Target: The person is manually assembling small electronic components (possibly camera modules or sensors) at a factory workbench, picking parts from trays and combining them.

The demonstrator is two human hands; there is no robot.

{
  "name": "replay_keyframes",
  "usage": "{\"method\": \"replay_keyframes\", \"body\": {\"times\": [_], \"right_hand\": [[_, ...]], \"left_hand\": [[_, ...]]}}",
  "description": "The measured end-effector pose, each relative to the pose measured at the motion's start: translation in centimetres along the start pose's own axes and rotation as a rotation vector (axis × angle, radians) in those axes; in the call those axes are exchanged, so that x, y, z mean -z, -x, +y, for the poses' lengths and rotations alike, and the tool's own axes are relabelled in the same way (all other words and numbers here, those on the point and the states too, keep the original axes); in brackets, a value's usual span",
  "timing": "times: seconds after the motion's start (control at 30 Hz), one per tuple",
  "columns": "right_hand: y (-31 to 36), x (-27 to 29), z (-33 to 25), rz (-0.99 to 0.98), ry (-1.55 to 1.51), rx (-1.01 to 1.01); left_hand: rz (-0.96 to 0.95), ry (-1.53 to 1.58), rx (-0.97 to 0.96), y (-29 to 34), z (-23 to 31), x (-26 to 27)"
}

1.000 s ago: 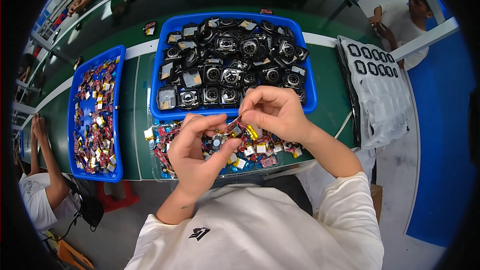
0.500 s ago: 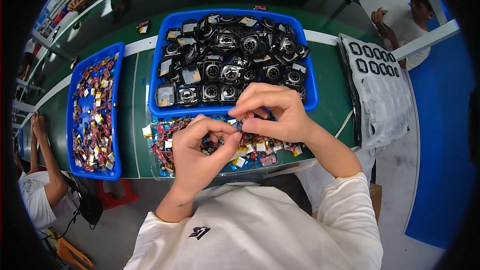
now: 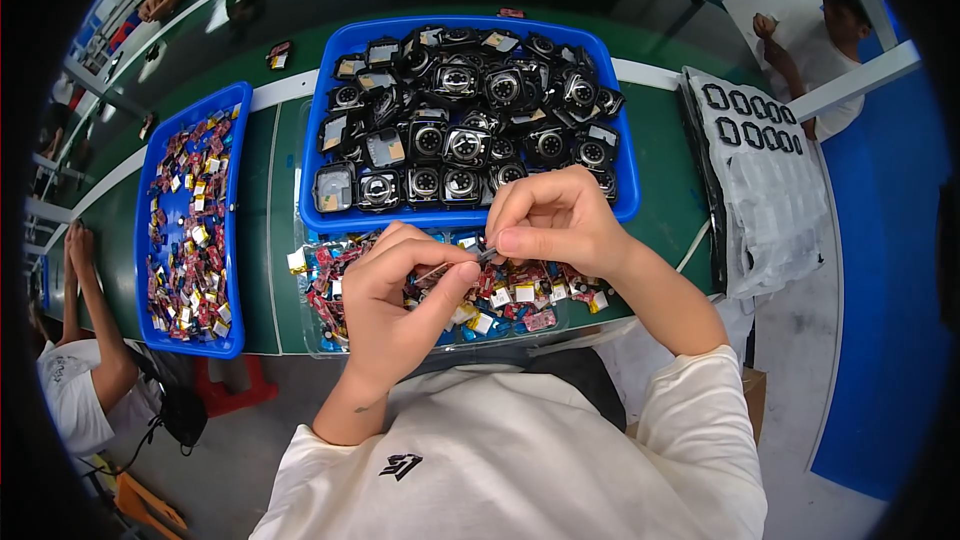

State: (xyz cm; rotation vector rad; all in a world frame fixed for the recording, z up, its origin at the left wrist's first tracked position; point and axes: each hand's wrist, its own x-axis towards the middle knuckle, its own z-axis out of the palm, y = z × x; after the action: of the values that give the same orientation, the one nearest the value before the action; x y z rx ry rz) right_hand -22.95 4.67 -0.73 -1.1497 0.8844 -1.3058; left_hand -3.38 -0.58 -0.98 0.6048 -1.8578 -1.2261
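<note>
My left hand (image 3: pixel 405 285) and my right hand (image 3: pixel 560 225) meet over a clear tray (image 3: pixel 318 335) filled with small red circuit boards (image 3: pixel 540 321) and silver-yellow battery pieces. Between the fingertips of both hands sits a small dark grey part (image 3: pixel 487 254); its kind is too small to make out. The left thumb and forefinger pinch one side of it, the right thumb and fingers the other. Just beyond, a blue tray (image 3: pixel 309 175) holds black watch cases (image 3: pixel 465 146), several with round sensor backs facing up.
On the left stands a second blue tray (image 3: pixel 232 240) of red boards and batteries. White plastic sheets (image 3: pixel 770 210) with black frames lie at the right. A red-and-yellow piece (image 3: pixel 279 55) rests on the green table (image 3: pixel 265 150). Other people's arms (image 3: pixel 95 290) show at the edges.
The right fingers have lowered and shifted slightly right, and more of the small grey part shows between the hands. The left hand stays nearly in place.
</note>
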Motion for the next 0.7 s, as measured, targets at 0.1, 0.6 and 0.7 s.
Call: {"method": "replay_keyframes", "body": {"times": [0.1, 0.6, 0.7], "right_hand": [[-0.1, 0.0, 0.0, -0.023, -0.055, -0.023], [-0.1, -0.8, 0.1, 0.144, 0.141, 0.026], [-0.5, 0.2, 0.3, 0.179, 0.751, 0.339]], "left_hand": [[0.016, 0.221, 0.152, -0.1, 0.2, 0.0], [-0.103, 0.379, 0.177, -0.1, -0.2, 0.1], [-0.024, 0.429, 0.198, -0.2, -0.4, 0.7]]}}
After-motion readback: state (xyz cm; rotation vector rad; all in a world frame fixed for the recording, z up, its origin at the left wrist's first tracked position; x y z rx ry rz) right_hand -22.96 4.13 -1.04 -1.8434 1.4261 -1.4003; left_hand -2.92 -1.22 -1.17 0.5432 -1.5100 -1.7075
